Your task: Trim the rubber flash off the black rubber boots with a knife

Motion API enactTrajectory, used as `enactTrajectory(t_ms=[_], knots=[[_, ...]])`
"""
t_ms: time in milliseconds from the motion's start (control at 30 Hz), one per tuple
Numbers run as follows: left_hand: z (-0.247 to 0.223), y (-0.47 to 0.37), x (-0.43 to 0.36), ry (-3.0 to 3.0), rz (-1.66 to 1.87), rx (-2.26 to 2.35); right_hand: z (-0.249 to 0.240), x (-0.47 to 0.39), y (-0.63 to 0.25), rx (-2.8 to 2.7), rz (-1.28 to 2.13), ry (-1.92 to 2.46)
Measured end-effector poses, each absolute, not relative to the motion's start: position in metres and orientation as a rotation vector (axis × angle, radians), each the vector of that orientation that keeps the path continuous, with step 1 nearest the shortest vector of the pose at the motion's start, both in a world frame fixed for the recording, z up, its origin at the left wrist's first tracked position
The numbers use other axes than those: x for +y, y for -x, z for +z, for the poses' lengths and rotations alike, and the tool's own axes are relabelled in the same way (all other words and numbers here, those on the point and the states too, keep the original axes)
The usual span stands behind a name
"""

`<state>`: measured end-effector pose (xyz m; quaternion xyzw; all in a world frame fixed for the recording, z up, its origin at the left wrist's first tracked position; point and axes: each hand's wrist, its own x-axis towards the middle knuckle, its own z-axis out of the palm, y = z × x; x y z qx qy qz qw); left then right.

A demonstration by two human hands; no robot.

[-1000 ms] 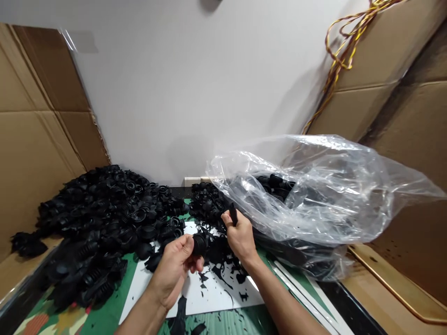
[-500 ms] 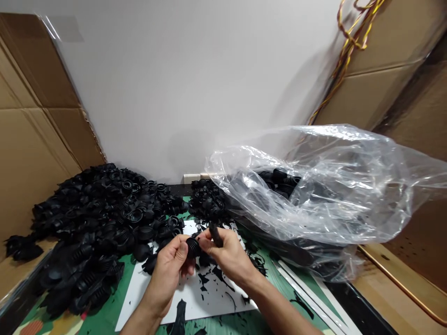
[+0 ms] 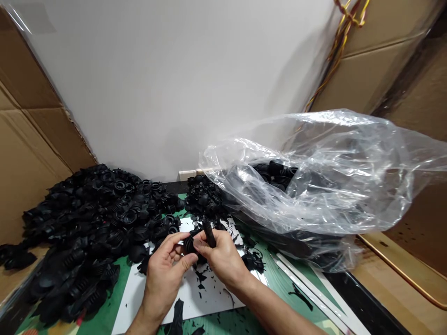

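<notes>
My left hand (image 3: 164,267) is closed around a small ribbed black rubber bellows (image 3: 188,244), thumb and fingers at its left side and underneath. From the right, my right hand (image 3: 225,258) reaches the same piece with thumb and forefinger pressed at its edge. A dark pen-like tool (image 3: 208,231) sticks up out of the right hand, lying between thumb and fingers; its lower end is hidden. Beneath both hands lies a white sheet (image 3: 134,298) scattered with black rubber scraps (image 3: 178,314).
A large heap of black rubber bellows (image 3: 94,218) covers the left. Behind the sheet is a smaller dark pile (image 3: 206,195). At right, a clear plastic bag (image 3: 335,186) holds more black pieces. White strips (image 3: 307,293) lie on the green surface (image 3: 279,288). Cardboard (image 3: 31,125) walls both sides.
My left fingers have opened a little and shifted round the bellows, the thumb now reaching toward the right hand. The tool stands more upright. The whole view has shifted slightly.
</notes>
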<state>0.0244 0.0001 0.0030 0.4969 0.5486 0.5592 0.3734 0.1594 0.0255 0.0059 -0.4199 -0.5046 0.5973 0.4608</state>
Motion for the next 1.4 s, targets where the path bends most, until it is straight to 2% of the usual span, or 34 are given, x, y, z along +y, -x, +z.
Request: enactTrajectory(t_ms=[167,467,1400], knots=[[0.004,-0.024,0.0,-1.148,1.335,1.388,0.001,0.026,-0.159,-1.219,1.484,1.029],[0.012,-0.027,0.001,-0.967,1.295,1.464,0.007,0.028,-0.164,-0.928,1.814,1.066],[0.017,-0.03,-0.001,-0.855,1.325,1.463,0.006,0.031,-0.164,-0.901,1.817,1.06]])
